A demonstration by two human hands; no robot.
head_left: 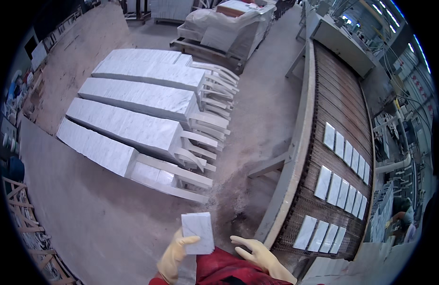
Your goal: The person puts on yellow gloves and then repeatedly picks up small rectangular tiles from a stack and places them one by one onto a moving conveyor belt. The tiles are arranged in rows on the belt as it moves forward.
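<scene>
Though askew, white tile (199, 230), long axis forward, tight in left grip (173, 254), right grip (261, 257) apart

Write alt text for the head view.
A gloved left hand holds at least one white tile; the open, gloved right hand is empty. Three rows of tiles lie on a conveyor at right; long white stacks stand at left.

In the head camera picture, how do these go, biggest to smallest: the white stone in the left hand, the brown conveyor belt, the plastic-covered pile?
1. Conveyor belt
2. Plastic-covered pile, even though it sits farther back
3. White stone in the left hand
</scene>
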